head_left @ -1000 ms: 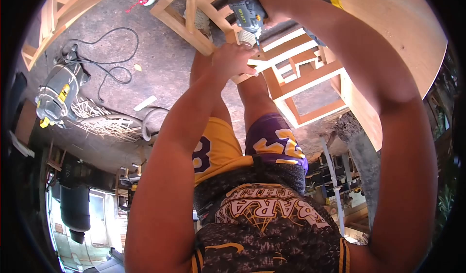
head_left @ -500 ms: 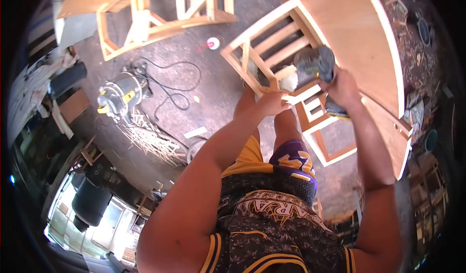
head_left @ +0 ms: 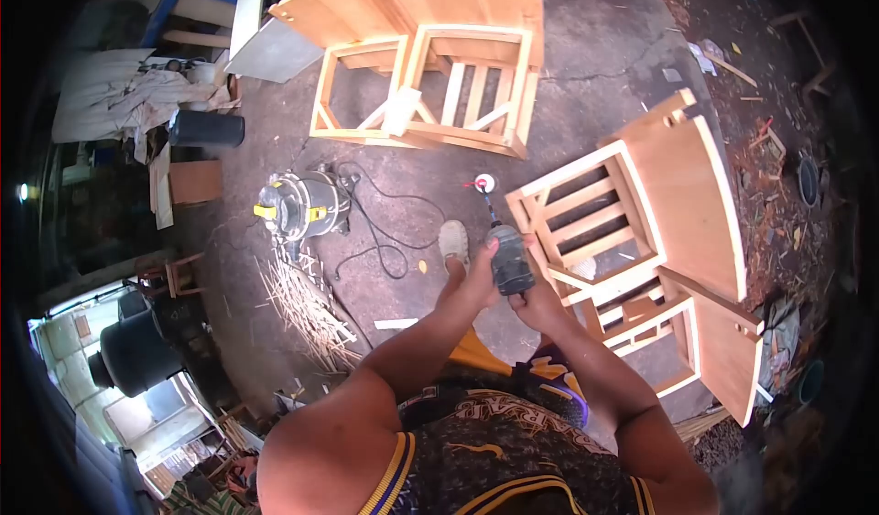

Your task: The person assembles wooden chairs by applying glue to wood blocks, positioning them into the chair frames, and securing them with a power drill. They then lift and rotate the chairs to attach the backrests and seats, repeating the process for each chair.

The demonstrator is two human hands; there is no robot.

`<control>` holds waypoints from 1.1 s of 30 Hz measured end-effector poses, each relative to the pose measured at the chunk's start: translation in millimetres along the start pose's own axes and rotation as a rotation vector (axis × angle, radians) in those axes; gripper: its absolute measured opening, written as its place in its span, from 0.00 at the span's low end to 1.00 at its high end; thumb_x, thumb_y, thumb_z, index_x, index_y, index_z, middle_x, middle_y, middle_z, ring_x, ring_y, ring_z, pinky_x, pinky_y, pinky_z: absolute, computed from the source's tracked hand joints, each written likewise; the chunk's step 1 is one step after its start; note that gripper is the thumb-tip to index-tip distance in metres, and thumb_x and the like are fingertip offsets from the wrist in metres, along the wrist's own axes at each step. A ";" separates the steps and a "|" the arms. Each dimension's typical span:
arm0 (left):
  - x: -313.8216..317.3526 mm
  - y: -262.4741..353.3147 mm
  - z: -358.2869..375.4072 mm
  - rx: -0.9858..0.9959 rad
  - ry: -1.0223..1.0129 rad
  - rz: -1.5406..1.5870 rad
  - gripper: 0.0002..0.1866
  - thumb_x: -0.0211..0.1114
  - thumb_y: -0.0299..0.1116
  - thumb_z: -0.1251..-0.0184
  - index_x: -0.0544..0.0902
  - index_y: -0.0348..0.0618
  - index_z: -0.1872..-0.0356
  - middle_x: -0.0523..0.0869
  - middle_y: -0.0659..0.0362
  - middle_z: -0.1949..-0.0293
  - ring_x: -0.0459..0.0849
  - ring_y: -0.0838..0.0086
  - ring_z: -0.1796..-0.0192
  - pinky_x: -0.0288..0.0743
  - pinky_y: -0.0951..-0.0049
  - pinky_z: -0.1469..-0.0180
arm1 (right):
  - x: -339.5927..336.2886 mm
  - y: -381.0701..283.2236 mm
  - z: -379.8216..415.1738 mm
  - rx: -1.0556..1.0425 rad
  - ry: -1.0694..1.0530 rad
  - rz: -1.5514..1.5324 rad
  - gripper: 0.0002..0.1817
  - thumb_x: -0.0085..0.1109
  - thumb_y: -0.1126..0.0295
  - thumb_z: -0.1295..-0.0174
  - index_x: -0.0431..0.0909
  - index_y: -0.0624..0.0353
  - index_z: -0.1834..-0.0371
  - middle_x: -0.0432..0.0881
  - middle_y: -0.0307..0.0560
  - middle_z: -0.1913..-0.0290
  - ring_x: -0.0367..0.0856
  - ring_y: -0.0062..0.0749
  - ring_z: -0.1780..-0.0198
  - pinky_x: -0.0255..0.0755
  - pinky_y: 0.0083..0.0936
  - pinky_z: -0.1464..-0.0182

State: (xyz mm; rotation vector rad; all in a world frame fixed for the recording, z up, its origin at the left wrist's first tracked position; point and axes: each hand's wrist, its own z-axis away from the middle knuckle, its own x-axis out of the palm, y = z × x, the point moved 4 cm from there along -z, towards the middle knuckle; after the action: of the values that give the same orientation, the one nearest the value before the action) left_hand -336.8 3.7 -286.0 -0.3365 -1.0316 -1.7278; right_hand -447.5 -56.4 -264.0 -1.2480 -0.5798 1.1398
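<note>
- My feed: drill (head_left: pixel 510 265)'s come off the wooden frame (head_left: pixel 586 225), work there's probably paused.
- Left hand (head_left: pixel 481 272) and right hand (head_left: pixel 540 303): fingers clamped round the drill.

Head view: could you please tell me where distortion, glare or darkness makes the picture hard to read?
Head view: lens bending is strong, corners fall to black; head view: the bright opening at lower left is washed out; head view: the drill looks dark, no lettering readable.
</note>
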 end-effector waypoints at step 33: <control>-407.5 112.8 -15.4 -0.064 0.010 -0.189 0.22 0.43 0.48 0.27 0.75 0.37 0.58 0.81 0.49 0.57 0.79 0.65 0.56 0.72 0.65 0.48 | 192.3 231.3 -297.8 0.340 0.091 0.617 0.18 0.63 0.63 0.47 0.72 0.57 0.56 0.82 0.58 0.58 0.83 0.53 0.57 0.76 0.43 0.56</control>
State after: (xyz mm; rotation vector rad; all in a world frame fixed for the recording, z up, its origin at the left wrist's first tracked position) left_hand -65.9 241.1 -508.0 -0.2772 -1.0291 -1.9333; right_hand -199.7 -32.0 -606.4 -1.1993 0.0898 1.6004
